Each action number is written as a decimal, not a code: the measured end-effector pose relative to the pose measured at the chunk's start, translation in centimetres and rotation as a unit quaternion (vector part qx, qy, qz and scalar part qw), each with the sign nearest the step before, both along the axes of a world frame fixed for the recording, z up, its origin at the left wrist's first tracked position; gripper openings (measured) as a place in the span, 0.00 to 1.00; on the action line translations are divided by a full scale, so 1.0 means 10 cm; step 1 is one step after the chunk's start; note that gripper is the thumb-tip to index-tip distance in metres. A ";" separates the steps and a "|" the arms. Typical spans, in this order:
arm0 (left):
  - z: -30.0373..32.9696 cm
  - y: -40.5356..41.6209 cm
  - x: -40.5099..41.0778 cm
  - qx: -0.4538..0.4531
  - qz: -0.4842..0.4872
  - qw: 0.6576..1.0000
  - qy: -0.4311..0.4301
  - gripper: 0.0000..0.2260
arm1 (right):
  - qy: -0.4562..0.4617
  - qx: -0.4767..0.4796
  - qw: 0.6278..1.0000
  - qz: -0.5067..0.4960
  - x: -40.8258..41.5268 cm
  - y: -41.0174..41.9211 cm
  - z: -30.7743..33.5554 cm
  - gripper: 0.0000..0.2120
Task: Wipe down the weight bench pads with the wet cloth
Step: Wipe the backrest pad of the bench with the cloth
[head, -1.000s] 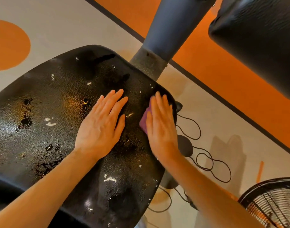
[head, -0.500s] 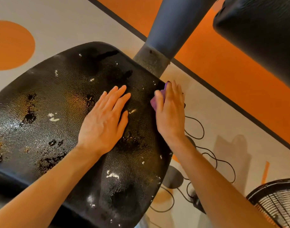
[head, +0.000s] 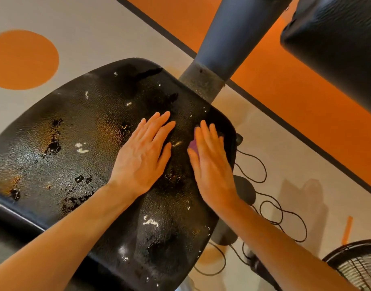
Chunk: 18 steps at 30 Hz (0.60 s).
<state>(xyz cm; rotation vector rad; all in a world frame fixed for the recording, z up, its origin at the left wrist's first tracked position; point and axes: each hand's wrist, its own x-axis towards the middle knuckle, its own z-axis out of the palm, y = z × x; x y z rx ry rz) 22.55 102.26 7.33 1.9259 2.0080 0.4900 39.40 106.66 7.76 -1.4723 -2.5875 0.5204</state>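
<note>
Both my hands lie flat: my right hand (head: 212, 162) presses the purple cloth (head: 192, 145) near the wet black pad's (head: 64, 143) three-o'clock edge, my left hand (head: 142, 158) beside it holding nothing.

Floor (head: 109, 32) pale grey with an orange circle (head: 20, 59) at 10 o'clock and an orange zone (head: 285, 97) beyond a dark stripe. Grey post (head: 228, 32) at 12. Black cord (head: 270, 208) looped on floor at 4. Wire fan guard (head: 359, 267) at 5.

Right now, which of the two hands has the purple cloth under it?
The right hand, near the seat pad's right edge; the purple cloth peeks out beside its fingers. The left hand lies flat on bare pad.
</note>
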 end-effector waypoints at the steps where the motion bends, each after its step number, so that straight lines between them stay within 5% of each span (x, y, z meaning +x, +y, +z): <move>1: 0.00 0.01 0.00 -0.002 -0.006 1.000 -0.005 0.24 | 0.007 0.000 1.000 -0.025 -0.04 0.26 -0.02 0.23; 5: 0.05 -0.07 -0.10 -0.002 -0.019 1.000 0.005 0.24 | 0.023 0.009 0.981 -0.195 -0.36 0.81 -0.10 0.23; 10: 0.18 -0.39 -0.40 0.000 0.067 0.998 0.006 0.24 | 0.004 -0.013 1.000 -0.018 -0.14 0.00 -0.01 0.25; 15: 0.12 -0.60 -0.60 -0.017 0.119 0.992 0.028 0.25 | 0.004 0.000 0.982 -0.187 -0.51 0.89 -0.08 0.24; 18: 0.08 -0.65 -0.57 -0.021 0.136 0.990 0.040 0.25 | 0.010 -0.004 0.997 -0.079 -0.44 0.03 -0.01 0.26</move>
